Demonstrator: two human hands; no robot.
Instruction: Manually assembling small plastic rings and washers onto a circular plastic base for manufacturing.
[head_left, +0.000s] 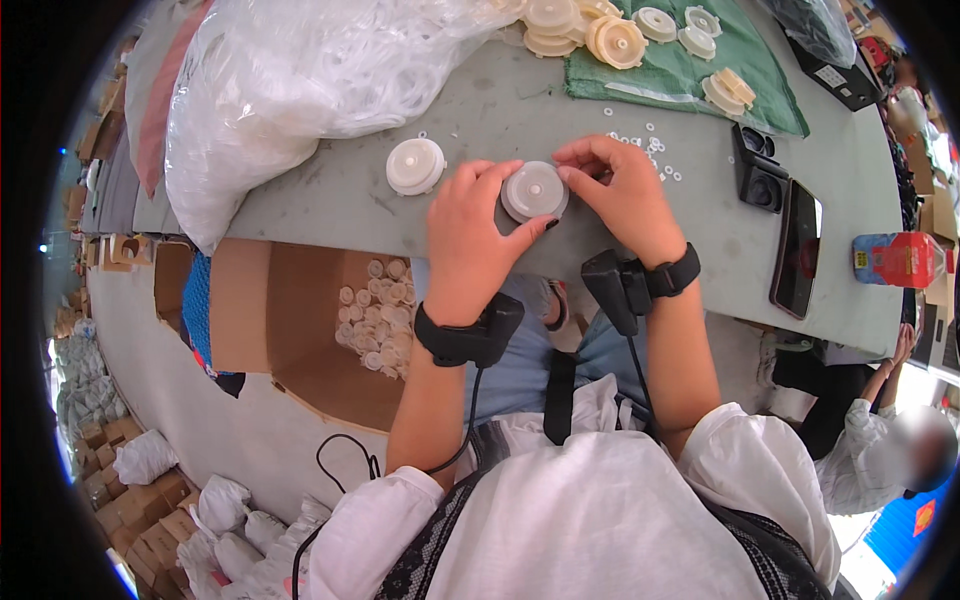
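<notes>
My left hand [468, 225] is wrapped round the left side of a round white plastic part [536, 190], thumb at its near edge, steadying it at the table's front. The part is disc-shaped with a small raised knob in its middle. At its far right rim, my right hand [615, 185] is closed with thumb and forefinger close together; whether a small piece lies between them is hidden. A similar white round part [415, 166] sits on the table left of my left hand. Small white rings [655, 145] lie scattered just beyond my right hand.
A large clear bag [290, 100] of white rings fills the far left. Cream round parts [617, 42] rest on green cloth [680, 85]. Right are a black case [758, 170], a phone [797, 250] and a red-blue carton [895, 260]. Below left, a cardboard box [300, 300] holds small parts.
</notes>
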